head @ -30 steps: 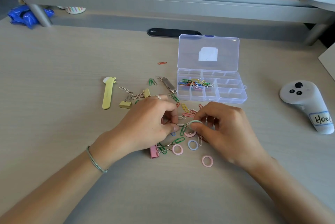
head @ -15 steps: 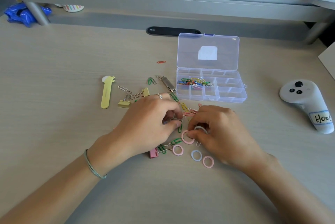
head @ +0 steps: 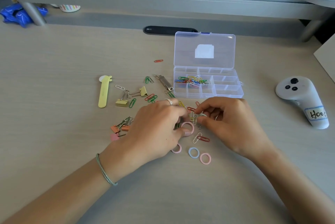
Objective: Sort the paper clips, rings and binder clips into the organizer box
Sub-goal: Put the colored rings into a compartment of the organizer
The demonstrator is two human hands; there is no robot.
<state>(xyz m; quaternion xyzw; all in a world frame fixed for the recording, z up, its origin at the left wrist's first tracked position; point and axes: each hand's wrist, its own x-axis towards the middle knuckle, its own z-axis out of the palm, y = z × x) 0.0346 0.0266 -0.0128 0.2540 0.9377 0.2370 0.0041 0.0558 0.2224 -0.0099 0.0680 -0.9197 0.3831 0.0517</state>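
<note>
Organizer box [head: 208, 86] sits open at the far centre of the desk [head: 54, 133], lid [head: 204, 49] standing up behind it. Only one group of compartments on its left side holds anything: a heap of mixed-colour paper clips [head: 192, 80]. The other compartments look empty, so sorting appears to be at an early stage, with rings and binder clips not yet started. Left hand [head: 155, 129] pinches a pink ring [head: 187, 127] between thumb and fingers, low over the desk. Right hand [head: 226, 120] is closed narrowly on a pale ring [head: 202, 115] with a few small clips [head: 193, 117] bunched against it; whether they are hooked together I cannot tell. Left to do: three loose rings [head: 194, 153] lying just near the hands, yellow binder clips [head: 122, 102] and orange and pink ones [head: 116, 129] to the left, scattered clips [head: 150, 97] between hands and box, one red clip [head: 158, 61] well apart at the far side. Room: the front wall of the box lies just beyond the right knuckles, so the carry is short, but the upright lid blocks approach from behind. A white controller [head: 301, 98] rests to the right, clear of the path. A yellow stick [head: 104, 93] lies at the left; desk near edge open.
</note>
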